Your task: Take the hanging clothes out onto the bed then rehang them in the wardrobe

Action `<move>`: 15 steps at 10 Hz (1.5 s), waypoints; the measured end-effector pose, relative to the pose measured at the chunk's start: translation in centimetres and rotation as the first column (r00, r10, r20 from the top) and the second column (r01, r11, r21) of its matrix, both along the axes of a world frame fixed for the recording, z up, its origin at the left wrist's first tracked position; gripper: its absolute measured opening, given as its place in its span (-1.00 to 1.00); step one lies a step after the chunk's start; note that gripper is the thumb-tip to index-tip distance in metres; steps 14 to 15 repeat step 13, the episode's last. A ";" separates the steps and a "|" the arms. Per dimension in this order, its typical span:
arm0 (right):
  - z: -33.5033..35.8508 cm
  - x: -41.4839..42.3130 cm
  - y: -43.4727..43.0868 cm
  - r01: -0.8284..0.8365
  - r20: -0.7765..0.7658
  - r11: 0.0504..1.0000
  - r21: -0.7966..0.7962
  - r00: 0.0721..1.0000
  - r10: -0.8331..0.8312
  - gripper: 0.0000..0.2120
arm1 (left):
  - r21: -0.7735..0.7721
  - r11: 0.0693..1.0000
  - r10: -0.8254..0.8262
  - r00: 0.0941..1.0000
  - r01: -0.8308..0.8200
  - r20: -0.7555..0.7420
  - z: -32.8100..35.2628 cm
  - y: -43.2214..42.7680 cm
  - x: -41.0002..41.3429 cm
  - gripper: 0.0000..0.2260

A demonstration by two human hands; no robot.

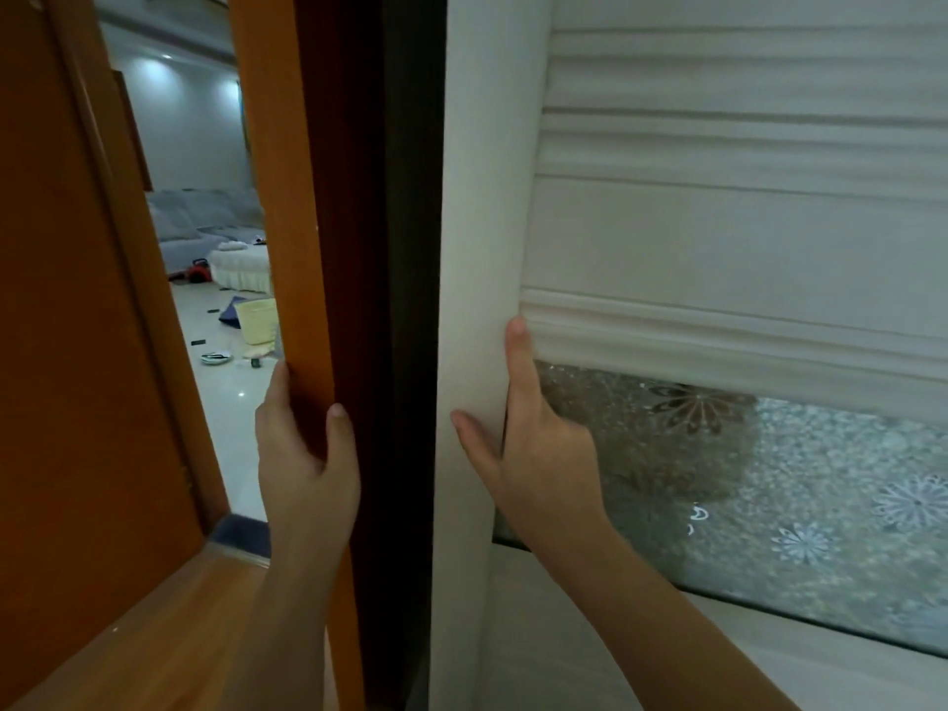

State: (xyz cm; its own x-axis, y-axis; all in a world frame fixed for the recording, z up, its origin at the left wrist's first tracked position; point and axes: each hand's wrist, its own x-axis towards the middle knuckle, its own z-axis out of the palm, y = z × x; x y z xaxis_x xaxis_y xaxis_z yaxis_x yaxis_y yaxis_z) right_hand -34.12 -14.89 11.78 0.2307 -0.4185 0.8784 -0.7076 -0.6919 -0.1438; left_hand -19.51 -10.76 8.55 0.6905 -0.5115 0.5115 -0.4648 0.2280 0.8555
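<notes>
While the orange-brown wooden room door [77, 351] stands ajar at my far left, with a yellow plastic basket [256, 320] on the pale floor of the room beyond it, my left hand [302, 454] grips the orange-brown wooden upright [287, 197] beside the opening, thumb on its darker inner face and fingers curled round the far edge. Next comes a narrow dark gap [410, 248], too black for me to tell whether the hanging clothes are behind it; no garment shows anywhere, and the bed is out of view. My right hand [544, 454] lies spread on the white panelled wardrobe door [482, 197], thumb on its front stile, straight fingers pressed into the recess against the frosted flower-patterned glass pane [821, 479]. I judge I am parting this door to reach the rail. If it slid toward the upright, my left thumb could be nipped in the gap, and pushing on the glass rather than the frame might strain the pane.
</notes>
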 end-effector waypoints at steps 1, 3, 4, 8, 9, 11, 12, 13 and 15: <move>0.0 1.5 -0.2 -0.040 -0.003 0.999 -0.003 0.999 0.040 -0.37 | -0.041 0.999 -0.035 0.998 0.033 -0.043 0.0 0.2 0.2 -0.49; 0.2 4.2 -0.3 -0.062 -0.025 0.998 -0.001 0.998 0.062 -0.37 | -0.051 0.998 -0.027 0.998 0.024 -0.061 0.0 0.4 0.3 -0.55; 0.0 5.5 -0.4 -0.059 -0.036 0.998 -0.029 0.998 0.058 -0.38 | -0.055 0.998 -0.021 0.996 0.017 -0.085 0.0 0.5 0.5 -0.49; -0.4 6.6 -0.9 -0.061 -0.103 0.996 -0.066 0.993 0.054 -0.40 | -0.043 0.998 0.035 0.999 -0.037 -0.035 -0.2 0.1 0.3 -0.56; -0.5 5.5 -0.6 -0.193 -0.121 0.980 0.050 0.973 0.197 -0.38 | 0.006 0.998 0.062 0.998 -0.062 0.002 0.1 0.1 0.0 -0.55; -0.4 -0.9 -0.1 -0.335 -0.055 0.925 0.178 0.935 0.349 -0.56 | 0.000 0.985 0.164 0.950 -0.170 0.264 1.1 1.2 -0.5 -0.47; 0.0 -6.4 -0.3 -0.252 -0.006 0.960 0.118 0.967 0.254 -0.67 | 0.006 0.984 0.173 0.964 -0.177 0.200 1.2 1.7 0.3 -0.54; 1.0 -11.7 0.3 -0.089 0.086 0.991 0.101 0.993 0.081 -0.71 | 0.065 0.998 0.004 0.995 -0.011 0.102 2.1 2.8 1.2 -0.63; 1.0 -11.7 0.3 -0.089 0.086 0.991 0.101 0.993 0.081 -0.71 | 0.065 0.998 0.004 0.995 -0.011 0.102 2.1 2.8 1.2 -0.63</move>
